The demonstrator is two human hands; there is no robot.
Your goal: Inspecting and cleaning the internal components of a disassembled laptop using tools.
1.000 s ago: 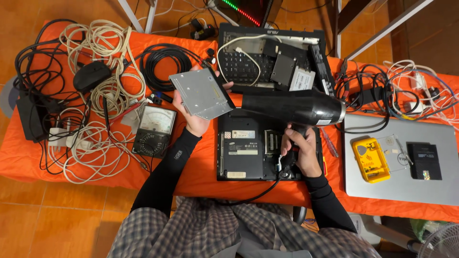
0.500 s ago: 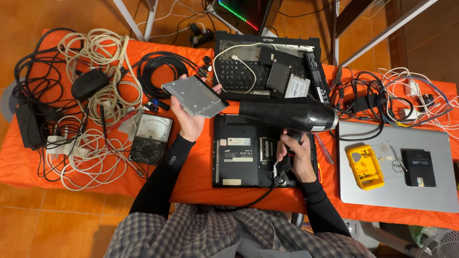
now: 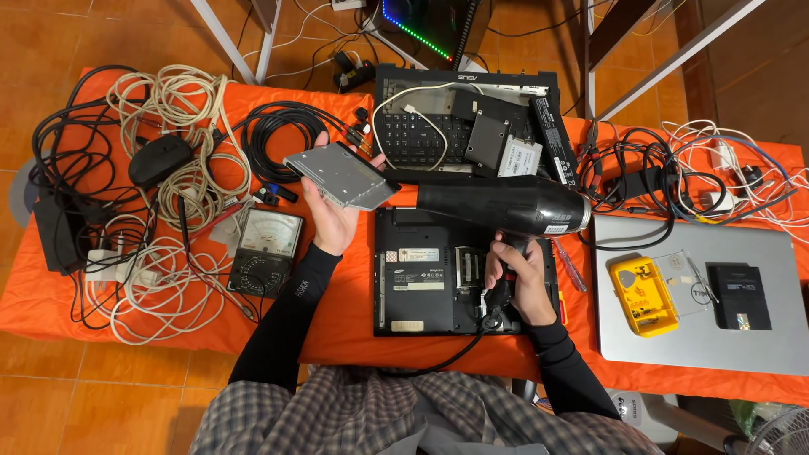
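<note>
The left hand [image 3: 333, 215] grips a flat grey metal drive [image 3: 340, 174] from below, fingers curled round its edges, and holds it tilted above the orange table cover [image 3: 337, 329], just left of the black blower [image 3: 506, 206]. The right hand [image 3: 522, 278] is closed round the blower's handle, and the blower's barrel lies level with its nozzle pointing at the drive, almost touching its near corner. Under both sits a black laptop [image 3: 430, 274] turned bottom-up, its open bay showing a small board beside the right hand. Behind it, a stripped laptop base [image 3: 463, 118] serves as a tray: in it lie a keyboard, a white cable looped across the keys, two small flat drives and a long black battery along its right side. To the right, a closed silver laptop [image 3: 699, 337] bears a yellow case [image 3: 645, 295] with a clear lid folded open; what the case holds is too small to tell, perhaps small tool bits. A black wallet-like pouch [image 3: 737, 295] lies just beside it. Left of the forearm rests an analogue meter [image 3: 265, 250], near heaps of white and black cables [image 3: 177, 181].
</note>
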